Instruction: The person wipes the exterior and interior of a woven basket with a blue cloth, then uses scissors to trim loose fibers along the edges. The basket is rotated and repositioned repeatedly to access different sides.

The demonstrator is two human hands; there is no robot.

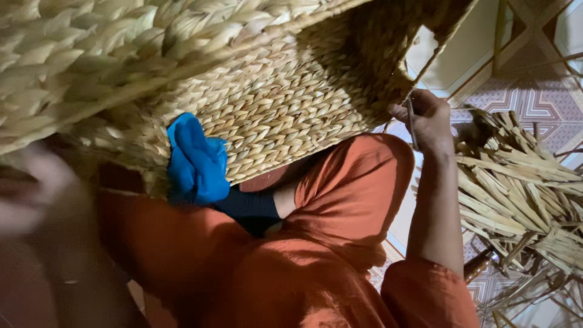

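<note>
The right hand [428, 118], closed around a thin strand [411, 124] at the woven basket [273, 103] edge, should pull it snug; the left hand [36, 188] is too blurred to tell.

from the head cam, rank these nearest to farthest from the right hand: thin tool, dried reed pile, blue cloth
1. Thin tool: held in the right hand, at the woven basket's edge.
2. Dried reed pile: on the floor, just right of that hand.
3. Blue cloth: far left, under the basket.
</note>
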